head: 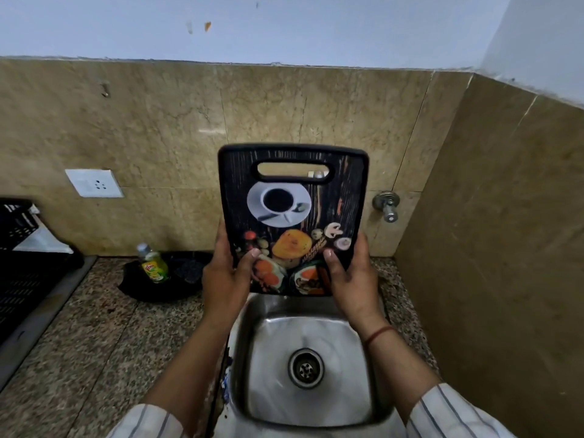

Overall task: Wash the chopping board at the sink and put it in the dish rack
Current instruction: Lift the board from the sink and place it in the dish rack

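Soft, even indoor light falls on a steel sink [275, 343], which shows pale glare. A faint reflection marks the tiled wall [211, 130]. Wide-angle bending curves the edges; the left rack [19, 226] is blurred.

The chopping board [294, 200] is a dark rectangle with rounded corners, printed with a cup of black coffee on a white saucer above mushrooms and orange foods. It stands upright, printed face toward the viewer, with the slot handle at the top. The left hand [226, 276] and right hand [350, 279] grip its lower sides, thumbs on the face, above the far edge of the steel sink [252, 327]. The black lattice dish rack [22, 279] sits on the surface at far left.
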